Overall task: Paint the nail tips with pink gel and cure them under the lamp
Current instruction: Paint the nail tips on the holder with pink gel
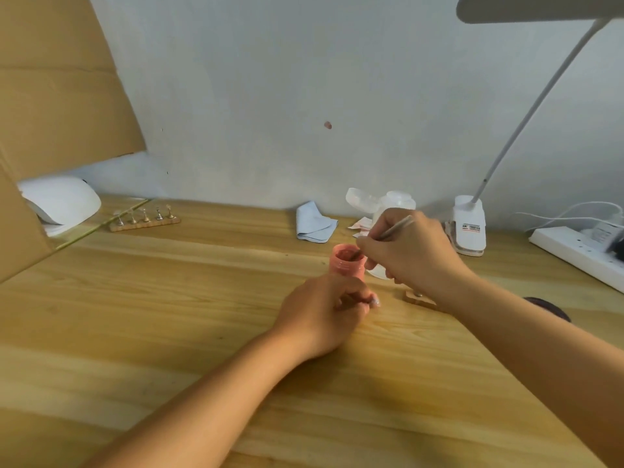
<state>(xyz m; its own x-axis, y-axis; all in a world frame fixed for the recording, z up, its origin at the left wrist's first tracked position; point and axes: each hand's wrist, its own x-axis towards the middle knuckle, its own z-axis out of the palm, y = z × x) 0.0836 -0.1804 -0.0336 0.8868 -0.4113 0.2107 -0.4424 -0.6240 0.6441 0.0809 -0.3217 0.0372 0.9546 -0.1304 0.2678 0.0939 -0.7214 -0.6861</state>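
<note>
Both hands meet near the middle of the wooden table (169, 332) in the head view. Of the two, the left hand (324, 312) curls its fingers round the lower part of the pink gel jar (347, 263), which stands open and upright. The right hand (412, 251) pinches a thin brush (391, 231) whose tip sits inside the jar's mouth, so this looks like loading gel.

The nail tips (145, 214) stand in a row on their holder at the far left, just beside the white curing lamp (60, 201) and well apart from the jar. A small wooden block (418, 297) lies right under the right wrist (what it carries is hidden).

Too much gel on the brush could drip on the table during the long carry to the far left. Dragging the brush hard on the rim could tip the jar if the left grip slackens. The right forearm could also knock the block.
</note>
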